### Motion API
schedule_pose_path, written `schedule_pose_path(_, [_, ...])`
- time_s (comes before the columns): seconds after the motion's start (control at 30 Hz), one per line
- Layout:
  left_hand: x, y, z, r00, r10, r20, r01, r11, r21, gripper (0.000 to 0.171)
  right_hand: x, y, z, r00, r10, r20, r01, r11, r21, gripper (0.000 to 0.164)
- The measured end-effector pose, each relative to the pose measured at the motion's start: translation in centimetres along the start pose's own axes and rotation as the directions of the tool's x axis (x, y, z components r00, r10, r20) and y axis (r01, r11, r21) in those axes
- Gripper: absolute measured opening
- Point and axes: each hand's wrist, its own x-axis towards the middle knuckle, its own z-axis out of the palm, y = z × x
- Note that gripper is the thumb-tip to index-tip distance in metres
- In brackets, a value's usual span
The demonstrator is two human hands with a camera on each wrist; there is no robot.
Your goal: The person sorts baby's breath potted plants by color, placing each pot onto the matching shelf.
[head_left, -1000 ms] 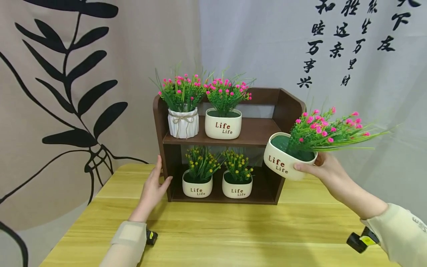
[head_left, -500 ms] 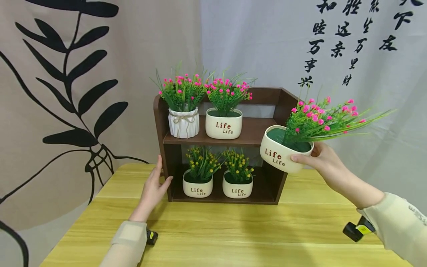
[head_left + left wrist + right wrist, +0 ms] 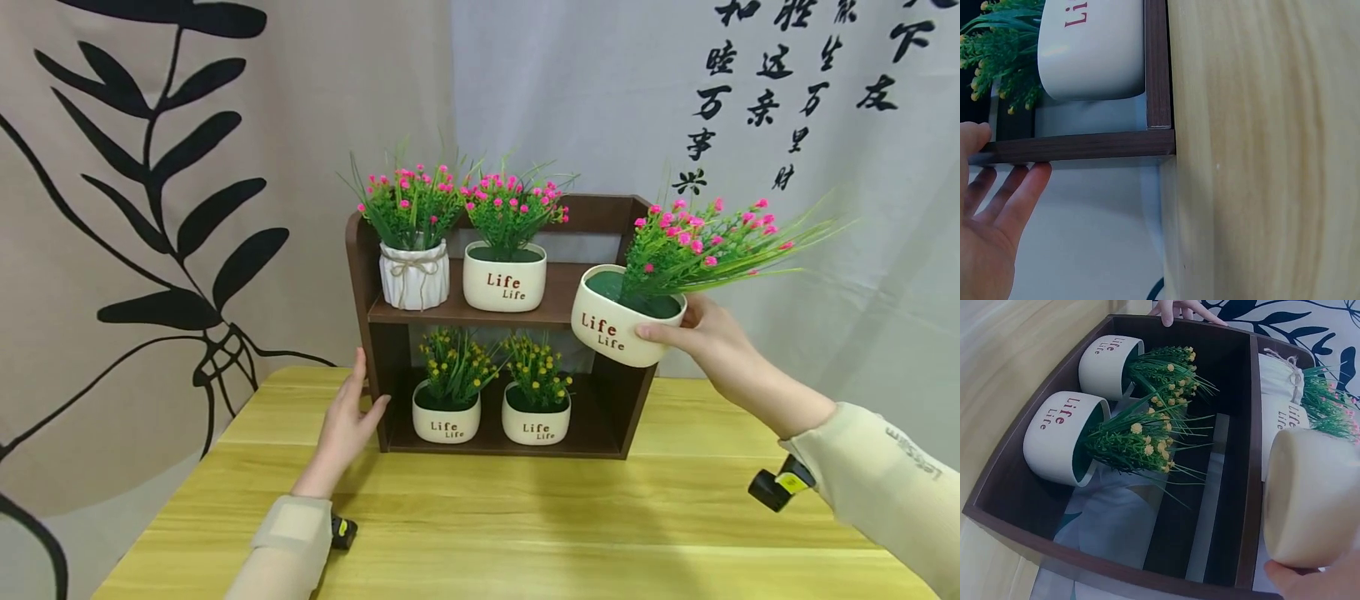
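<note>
My right hand grips a cream pot of pink artificial flowers, thumb on the front beside the "Life" lettering. The pot tilts to the right, raised in front of the right end of the brown two-tier shelf. Its pale underside shows in the right wrist view. My left hand holds the shelf's left side panel, thumb on the inner side and fingers on the outer. On the upper tier stand a white pot tied with twine and a cream pot, both with pink flowers.
Two cream pots with yellow flowers, a left one and a right one, stand on the lower tier. The shelf rests on a wooden table. Behind hangs a curtain with printed leaves and characters.
My right hand has moved up and to the left with the pot, bringing it closer to the shelf's upper tier. My left hand has stayed at the side panel.
</note>
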Motion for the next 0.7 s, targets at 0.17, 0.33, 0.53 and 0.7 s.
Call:
schedule_pose_path(0.17, [-0.1,0.0,-0.1,1.000,0.004,-0.002,-0.004,1.000,-0.004,0.092,1.0,-0.4,0.8,1.000,-0.015,0.027,0.014,0.999,0.048,0.066])
schedule_pose_path(0.33, [-0.1,0.1,-0.1,1.000,0.009,-0.008,-0.009,1.000,-0.006,0.092,1.9,-0.6,1.2,0.998,-0.036,0.041,0.033,0.996,0.079,0.066])
schedule_pose_path(0.53, [-0.1,0.3,-0.1,1.000,-0.004,0.001,0.004,1.000,0.000,0.093,3.0,-0.9,1.5,0.998,-0.034,0.060,0.026,0.992,0.126,0.070])
schedule_pose_path(0.7, [0.0,0.2,-0.2,1.000,-0.012,0.008,0.012,1.000,0.001,0.094,4.1,-1.2,1.8,0.996,-0.015,0.086,0.001,0.987,0.161,0.083])
